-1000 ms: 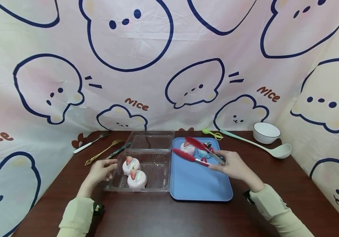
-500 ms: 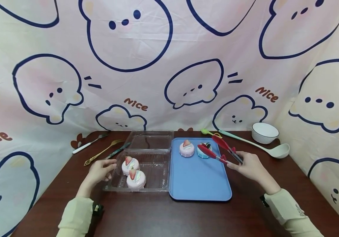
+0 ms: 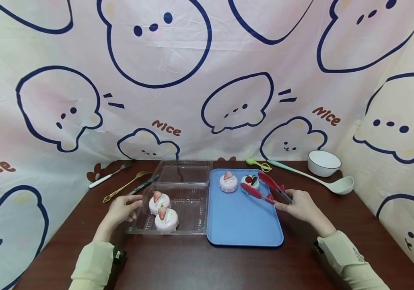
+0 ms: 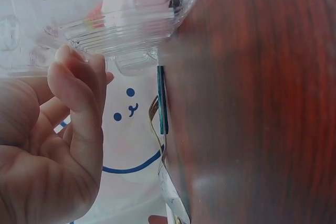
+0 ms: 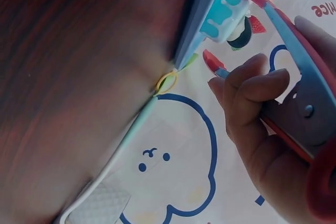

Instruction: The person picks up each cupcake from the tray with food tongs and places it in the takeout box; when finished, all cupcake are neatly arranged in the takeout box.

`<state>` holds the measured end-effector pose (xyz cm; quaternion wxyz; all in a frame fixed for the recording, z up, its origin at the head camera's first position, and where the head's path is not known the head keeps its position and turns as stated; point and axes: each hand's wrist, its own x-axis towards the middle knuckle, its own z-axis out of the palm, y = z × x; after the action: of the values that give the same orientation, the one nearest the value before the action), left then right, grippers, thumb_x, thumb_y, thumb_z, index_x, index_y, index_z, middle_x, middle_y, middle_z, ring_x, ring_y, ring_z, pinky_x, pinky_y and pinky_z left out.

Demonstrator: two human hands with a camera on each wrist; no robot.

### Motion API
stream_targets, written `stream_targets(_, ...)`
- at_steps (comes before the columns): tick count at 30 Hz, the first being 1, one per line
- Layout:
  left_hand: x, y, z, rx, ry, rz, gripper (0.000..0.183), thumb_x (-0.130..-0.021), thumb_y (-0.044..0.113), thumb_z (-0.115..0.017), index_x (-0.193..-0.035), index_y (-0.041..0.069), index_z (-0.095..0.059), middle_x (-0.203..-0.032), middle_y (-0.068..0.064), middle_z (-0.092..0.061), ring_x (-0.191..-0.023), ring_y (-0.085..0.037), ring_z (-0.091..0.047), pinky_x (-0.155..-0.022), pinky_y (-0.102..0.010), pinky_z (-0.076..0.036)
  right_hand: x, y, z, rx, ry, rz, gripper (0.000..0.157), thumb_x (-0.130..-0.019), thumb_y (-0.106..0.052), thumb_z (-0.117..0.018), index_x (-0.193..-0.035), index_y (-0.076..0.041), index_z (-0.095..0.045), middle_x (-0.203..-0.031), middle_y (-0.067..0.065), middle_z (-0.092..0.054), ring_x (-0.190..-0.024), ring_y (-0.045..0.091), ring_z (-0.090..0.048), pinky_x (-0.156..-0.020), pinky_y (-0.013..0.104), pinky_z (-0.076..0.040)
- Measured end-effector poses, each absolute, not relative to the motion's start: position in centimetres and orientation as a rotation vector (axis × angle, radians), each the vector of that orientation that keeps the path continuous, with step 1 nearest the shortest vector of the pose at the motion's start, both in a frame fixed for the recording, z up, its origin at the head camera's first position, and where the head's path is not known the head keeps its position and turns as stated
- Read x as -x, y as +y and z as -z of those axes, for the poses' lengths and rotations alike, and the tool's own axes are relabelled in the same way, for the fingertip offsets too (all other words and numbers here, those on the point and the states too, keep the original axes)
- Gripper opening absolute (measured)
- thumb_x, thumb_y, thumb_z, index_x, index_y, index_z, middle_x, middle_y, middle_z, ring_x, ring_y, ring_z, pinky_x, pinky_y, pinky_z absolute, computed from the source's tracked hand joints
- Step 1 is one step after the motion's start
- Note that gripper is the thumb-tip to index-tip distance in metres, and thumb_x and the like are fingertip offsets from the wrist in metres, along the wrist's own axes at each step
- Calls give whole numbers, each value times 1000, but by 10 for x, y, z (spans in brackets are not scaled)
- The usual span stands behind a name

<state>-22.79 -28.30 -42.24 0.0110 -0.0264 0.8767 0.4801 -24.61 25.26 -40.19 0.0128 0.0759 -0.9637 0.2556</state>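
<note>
In the head view, my right hand (image 3: 299,205) grips red-tipped metal tongs (image 3: 253,191), their arms spread on either side of a blue-iced cake (image 3: 249,181) topped with fruit. That cake stands at the far right of a blue tray (image 3: 244,221), beside a pink cake (image 3: 228,185) with a strawberry. The right wrist view shows the tong tips apart, near the blue cake (image 5: 226,14). My left hand (image 3: 120,209) pinches the left rim of a clear plastic container (image 3: 194,209), whose lid (image 3: 188,171) lies back. Two pink strawberry cakes (image 3: 167,221) sit inside it.
Left of the container lie a white-handled utensil (image 3: 100,181), a gold fork (image 3: 127,184) and a teal-handled utensil (image 3: 142,185). Behind the tray is a small green and yellow utensil (image 3: 264,166). A long ladle (image 3: 340,185) and a white bowl (image 3: 324,165) are at right.
My right hand has moved right with the tongs, from over both tray cakes to around the blue one, then shifted slightly left and lower. My left hand stays still.
</note>
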Motion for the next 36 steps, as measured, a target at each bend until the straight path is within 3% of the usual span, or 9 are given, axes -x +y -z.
stream_targets(8,228,-283,422,71,2739,-1497,39,-92,17,-52,-124,-7,-50,-84,-12,-59,-48,-15,-52,-45,-28,-46,248,252,404,-296,-2985,-775,66,-74,-40,-71,-112,12,-55,-71,6,-58,-59,15,-46,-48,29,-36)
stream_targets(20,228,-283,421,86,2733,-1485,40,-92,18,-52,-124,-6,-50,-82,-10,-58,-48,-14,-52,-46,-29,-46,246,252,406,-268,-2995,-801,68,-76,-42,-69,-115,11,-53,-71,5,-56,-60,16,-45,-48,29,-37)
stream_targets(28,227,-283,422,103,2728,-1478,38,-92,17,-52,-124,-5,-51,-77,-10,-57,-48,-15,-52,-46,-28,-47,244,254,398,-297,-2941,-795,66,-77,-41,-69,-114,11,-54,-60,4,-50,-54,15,-43,-46,28,-36)
stream_targets(36,227,-283,420,91,2734,-1470,38,-93,16,-51,-124,-6,-50,-77,-9,-57,-48,-15,-52,-46,-29,-47,242,253,382,-318,-2895,-788,69,-77,-45,-67,-116,11,-52,-67,6,-53,-59,17,-45,-47,29,-37)
